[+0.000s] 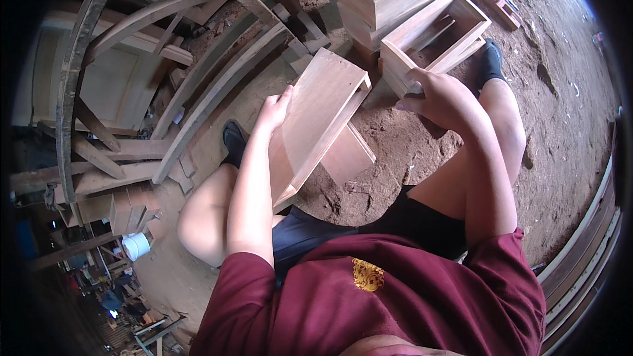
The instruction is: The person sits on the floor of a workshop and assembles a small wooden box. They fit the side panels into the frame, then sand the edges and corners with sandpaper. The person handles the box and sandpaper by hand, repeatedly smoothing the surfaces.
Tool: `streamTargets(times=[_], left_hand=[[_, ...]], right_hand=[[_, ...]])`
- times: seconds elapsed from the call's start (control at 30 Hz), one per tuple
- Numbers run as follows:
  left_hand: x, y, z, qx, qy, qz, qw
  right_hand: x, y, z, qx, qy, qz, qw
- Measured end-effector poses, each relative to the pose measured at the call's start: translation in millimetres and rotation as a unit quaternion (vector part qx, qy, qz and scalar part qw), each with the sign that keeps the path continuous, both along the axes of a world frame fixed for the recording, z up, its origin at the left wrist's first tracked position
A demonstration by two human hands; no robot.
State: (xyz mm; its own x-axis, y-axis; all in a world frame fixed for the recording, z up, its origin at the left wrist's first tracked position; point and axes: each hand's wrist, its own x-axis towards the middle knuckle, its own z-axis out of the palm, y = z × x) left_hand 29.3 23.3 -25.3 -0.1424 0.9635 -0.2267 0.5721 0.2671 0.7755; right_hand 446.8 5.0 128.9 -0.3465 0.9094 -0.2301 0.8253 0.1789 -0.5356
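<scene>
The left hand (pixel 273 111) is gripping the edge of a tilted wooden drawer box (pixel 316 125) propped over the dirt floor (pixel 395 151). Farther out, the right hand (pixel 432 95) is closing over a second open wooden box (pixel 435 39).

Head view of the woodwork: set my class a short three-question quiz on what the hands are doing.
1. True or false: the left hand grips the tilted wooden panel piece.
2. The right hand rests on: A) the white bucket B) the open wooden box C) a curved plank.
3. What covers the ground?

Key: 1 true; 2 B; 3 brown dirt or sawdust.
</scene>
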Motion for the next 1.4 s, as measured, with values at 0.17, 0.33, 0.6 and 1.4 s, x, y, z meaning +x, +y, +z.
streamTargets(times=[0.17,0.33,0.6,1.4], left_hand=[[2.6,2.7,1.6,0.020,0.083,-0.020,0.996],[12.5,-0.6,17.0,-0.066,0.060,-0.058,0.994],[9.6,5.6,15.1,-0.083,0.047,0.025,0.995],[-39.8,-55.7,73.0,-0.018,0.071,0.018,0.997]], right_hand=[[-3.8,0.8,-8.4,0.002,-0.028,-0.004,1.000],[-8.5,0.6,-5.2,-0.022,-0.056,0.023,0.998],[-8.1,-0.1,-12.2,0.000,-0.074,0.051,0.996],[-28.5,1.4,-20.0,-0.064,-0.039,0.145,0.987]])
